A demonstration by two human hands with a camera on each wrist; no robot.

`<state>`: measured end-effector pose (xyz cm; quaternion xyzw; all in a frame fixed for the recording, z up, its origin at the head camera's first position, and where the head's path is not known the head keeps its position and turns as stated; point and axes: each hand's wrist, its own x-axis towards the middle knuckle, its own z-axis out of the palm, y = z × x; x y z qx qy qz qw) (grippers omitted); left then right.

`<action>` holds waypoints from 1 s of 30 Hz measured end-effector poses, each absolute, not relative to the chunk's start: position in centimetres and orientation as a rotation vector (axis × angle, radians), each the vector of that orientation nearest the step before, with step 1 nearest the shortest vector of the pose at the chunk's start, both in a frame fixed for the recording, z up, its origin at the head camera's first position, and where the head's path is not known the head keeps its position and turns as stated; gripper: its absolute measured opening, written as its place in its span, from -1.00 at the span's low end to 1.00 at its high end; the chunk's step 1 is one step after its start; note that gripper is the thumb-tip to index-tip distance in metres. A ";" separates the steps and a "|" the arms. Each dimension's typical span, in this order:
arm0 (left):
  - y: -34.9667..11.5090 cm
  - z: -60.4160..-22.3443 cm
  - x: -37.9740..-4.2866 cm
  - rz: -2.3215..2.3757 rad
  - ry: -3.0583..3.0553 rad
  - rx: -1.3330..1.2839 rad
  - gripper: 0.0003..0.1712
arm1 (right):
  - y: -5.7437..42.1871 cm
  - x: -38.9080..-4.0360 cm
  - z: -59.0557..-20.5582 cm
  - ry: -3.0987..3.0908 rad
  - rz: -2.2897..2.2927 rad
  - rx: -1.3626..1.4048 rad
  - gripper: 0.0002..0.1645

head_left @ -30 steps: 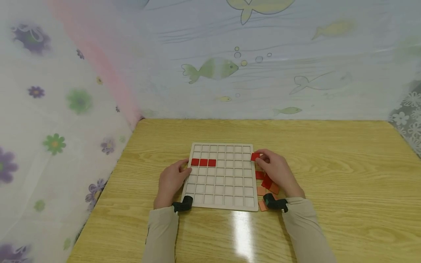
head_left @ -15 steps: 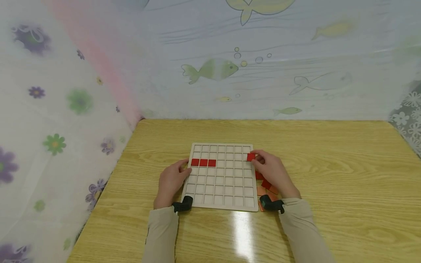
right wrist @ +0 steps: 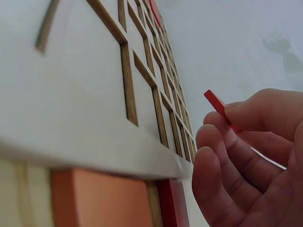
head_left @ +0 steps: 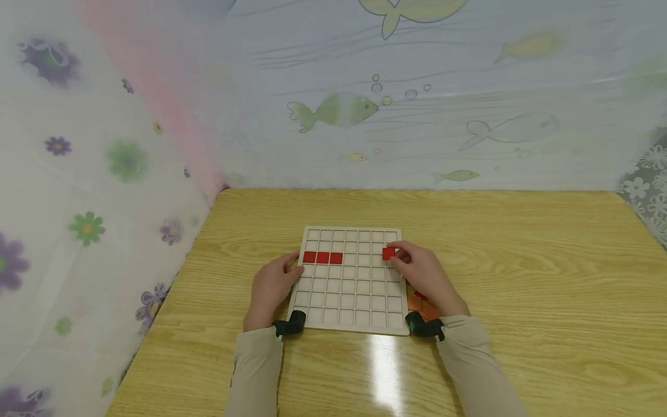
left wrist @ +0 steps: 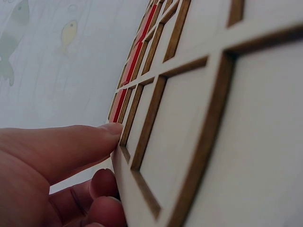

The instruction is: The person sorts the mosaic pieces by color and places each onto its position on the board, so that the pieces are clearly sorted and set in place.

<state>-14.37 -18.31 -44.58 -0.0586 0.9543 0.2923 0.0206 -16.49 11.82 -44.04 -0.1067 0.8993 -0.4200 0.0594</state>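
- My L hand (head_left: 274, 287): clamped on grid board (head_left: 348, 285) at its L edge, thumb atop, fingertips curled beneath.
- My R hand (head_left: 424, 271): thumb + finger together on one loose red tile (head_left: 388, 253), tilted, held just above board nr its R edge.
- 3 red tiles (head_left: 323, 258) I see side by side in board's 3rd row from far edge, starting at L edge.
- Orange tiles (head_left: 429, 311) on bench (head_left: 552, 260), nr board's near R corner, partly hidden by black wrist cam (head_left: 424, 326).
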 end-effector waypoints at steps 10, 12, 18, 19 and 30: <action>-18.2 -44.6 -14.4 0.902 2.958 -0.169 -0.55 | 10.5 -16.2 -44.1 2.679 -1.261 -0.357 -0.59; -18.2 -44.7 -14.4 0.903 2.958 -0.168 -0.55 | 10.1 -16.2 -44.1 2.694 -1.227 -0.373 -0.60; -18.0 -44.8 -14.5 0.909 2.951 -0.167 -0.55 | 9.2 -15.9 -44.2 2.684 -1.217 -0.379 -0.64; -18.0 -44.8 -14.5 0.910 2.950 -0.166 -0.55 | 9.1 -15.8 -44.2 2.670 -1.227 -0.367 -0.64; -18.3 -44.7 -14.5 0.881 2.957 -0.168 -0.54 | 8.4 -15.7 -44.4 2.618 -1.244 -0.328 -0.59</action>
